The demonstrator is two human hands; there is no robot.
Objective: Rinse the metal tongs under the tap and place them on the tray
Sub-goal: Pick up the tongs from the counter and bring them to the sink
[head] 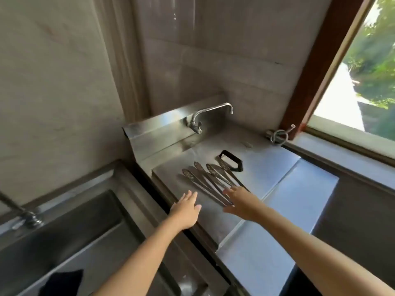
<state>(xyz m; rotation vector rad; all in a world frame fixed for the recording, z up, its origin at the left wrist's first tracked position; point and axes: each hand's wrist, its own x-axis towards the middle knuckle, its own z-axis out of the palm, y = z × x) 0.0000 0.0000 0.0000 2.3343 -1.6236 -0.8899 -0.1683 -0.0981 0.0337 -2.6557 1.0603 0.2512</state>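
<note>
At a stainless-steel wash station, several metal tongs (210, 180) lie fanned out on a flat steel panel (267, 167) that carries a black handle (232, 160). Their perforated tips point toward the wall tap (210, 114) and their handle ends point toward the person. The right hand (240, 202) reaches over those handle ends with fingers straight and spread; the fingertips are at the metal and nothing is gripped. The left hand (186, 209) is flat and open just beside the tongs, near the panel's front edge, and it holds nothing either. No stream of water shows at the tap's spout. The tongs are well apart from it and from the deeper sink (64, 231) to the left. Whether the panel is the tray named in the task, and whether the tongs are wet, cannot be told from this view. As things lie, either the tongs are rinsed and laid down, with the job all but finished, or they wait to be gathered, with rinsing and placing both left. A coiled hose (277, 135) rests by the window (363, 71).
</note>
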